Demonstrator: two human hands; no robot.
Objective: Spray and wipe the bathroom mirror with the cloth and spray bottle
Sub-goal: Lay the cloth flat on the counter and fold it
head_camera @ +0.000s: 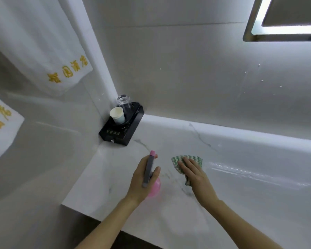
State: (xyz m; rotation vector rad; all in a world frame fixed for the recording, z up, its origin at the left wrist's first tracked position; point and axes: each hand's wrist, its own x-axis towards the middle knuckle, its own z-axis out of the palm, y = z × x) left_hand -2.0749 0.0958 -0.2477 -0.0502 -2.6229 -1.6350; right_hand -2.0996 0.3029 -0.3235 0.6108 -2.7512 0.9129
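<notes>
My left hand (142,178) grips a pink spray bottle (155,188) with a grey trigger head, just above the white marble counter (115,177). Its pink nozzle tip points away from me. To the right, my right hand (192,172) lies flat with straight fingers on a green and white cloth (176,159) spread on the counter. The mirror (285,17), with a lit border and a dark frame, shows only its lower left corner at the top right, well above both hands.
A black tray (122,131) in the back left corner holds a paper cup (117,115) and a clear glass (124,103). White towels with gold lettering (43,51) hang on the left wall. Water drops dot the wall below the mirror. The counter's front edge runs near my forearms.
</notes>
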